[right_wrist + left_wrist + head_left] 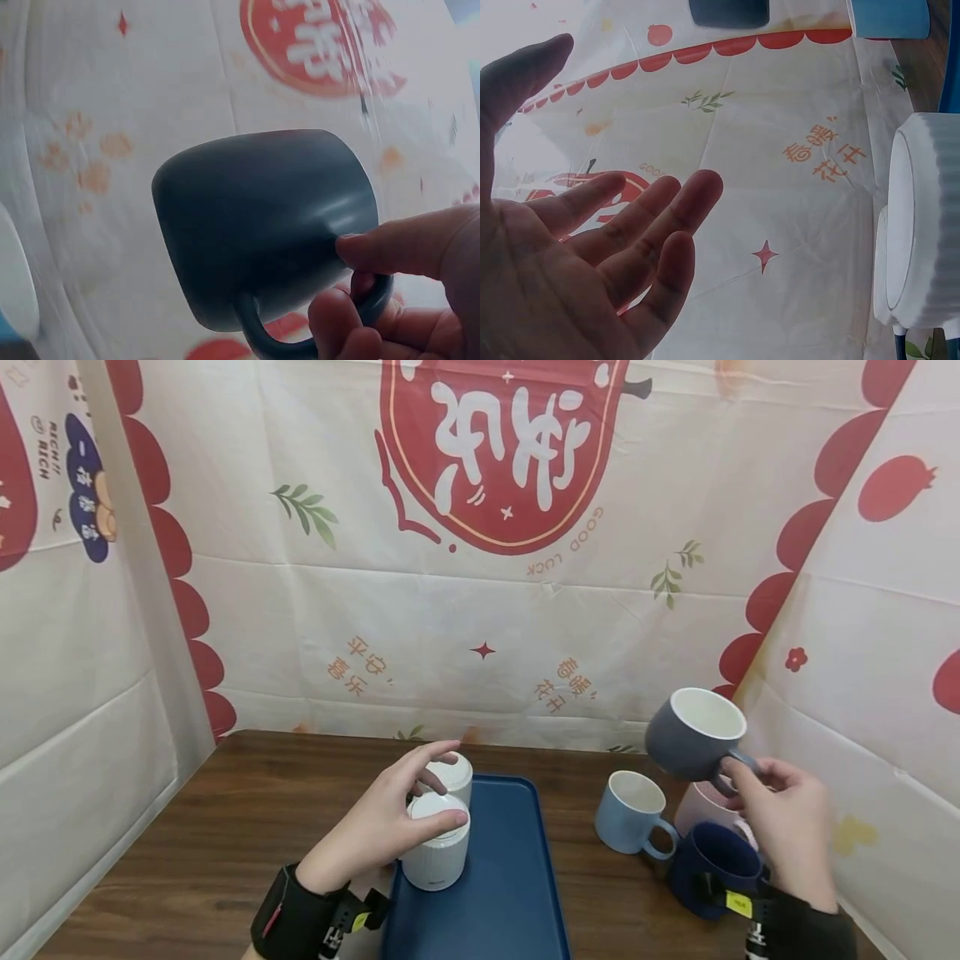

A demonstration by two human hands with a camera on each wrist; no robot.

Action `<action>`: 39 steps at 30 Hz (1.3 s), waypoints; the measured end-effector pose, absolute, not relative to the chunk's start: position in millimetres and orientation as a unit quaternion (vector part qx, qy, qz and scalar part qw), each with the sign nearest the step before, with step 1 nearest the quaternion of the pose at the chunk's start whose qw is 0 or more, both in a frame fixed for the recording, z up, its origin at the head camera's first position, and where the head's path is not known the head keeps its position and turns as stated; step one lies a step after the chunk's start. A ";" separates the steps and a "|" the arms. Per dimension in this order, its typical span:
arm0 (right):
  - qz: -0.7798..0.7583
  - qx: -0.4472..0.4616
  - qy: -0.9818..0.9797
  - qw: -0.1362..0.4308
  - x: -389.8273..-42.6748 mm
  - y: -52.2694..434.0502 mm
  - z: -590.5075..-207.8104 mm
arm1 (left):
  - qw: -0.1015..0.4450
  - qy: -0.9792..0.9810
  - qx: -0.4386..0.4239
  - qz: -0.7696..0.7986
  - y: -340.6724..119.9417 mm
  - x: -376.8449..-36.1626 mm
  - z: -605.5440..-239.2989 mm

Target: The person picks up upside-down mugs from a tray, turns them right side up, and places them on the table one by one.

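The wooden surface carries a blue tray, and on the tray's left part stand two white ribbed cups, one just behind the other. The left hand reaches in from the lower left, forearm slanting up over the tray edge — its fingers are spread and relaxed, arched over the nearer cup with the fingertips at its rim, gripping nothing. The right hand is raised above the surface at the right, fingers curled through the handle of a grey mug and thumb pressed on its side — the mug is lifted and tilted. Below it stand a light blue mug, a pink mug and a dark blue mug.
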State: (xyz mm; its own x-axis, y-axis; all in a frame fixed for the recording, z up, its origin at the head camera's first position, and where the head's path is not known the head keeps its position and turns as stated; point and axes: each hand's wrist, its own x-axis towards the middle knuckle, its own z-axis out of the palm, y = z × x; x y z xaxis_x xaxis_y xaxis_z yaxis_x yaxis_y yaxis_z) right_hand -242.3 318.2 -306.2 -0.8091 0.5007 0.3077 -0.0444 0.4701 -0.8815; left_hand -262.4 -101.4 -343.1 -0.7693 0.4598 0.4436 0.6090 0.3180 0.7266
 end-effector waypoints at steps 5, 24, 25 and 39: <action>0.484 -0.207 -0.802 0.281 -237.4 349.1 -308.7 | 0.080 -0.811 -0.324 -0.480 -103.8 -262.1 -340.6; 0.519 -0.398 -0.709 0.263 -217.2 421.9 -342.9 | 0.084 -0.816 -0.322 -0.472 -105.8 -264.1 -341.9; 0.513 -0.402 -0.712 0.260 -216.9 423.1 -344.8 | 0.084 -0.817 -0.321 -0.473 -105.9 -264.0 -341.9; 0.467 -0.405 -0.765 0.180 -218.4 449.9 -374.4 | 0.079 -0.817 -0.319 -0.473 -107.3 -263.7 -341.3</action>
State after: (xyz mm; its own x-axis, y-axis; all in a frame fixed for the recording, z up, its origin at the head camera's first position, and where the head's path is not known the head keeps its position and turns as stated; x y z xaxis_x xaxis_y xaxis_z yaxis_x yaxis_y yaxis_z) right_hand -218.4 449.9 -374.4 -0.6072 0.7877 -0.1041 0.4519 0.2346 -0.8607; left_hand -263.7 -107.3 -341.3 -0.7836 0.4468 0.4317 0.5968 0.3479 0.7231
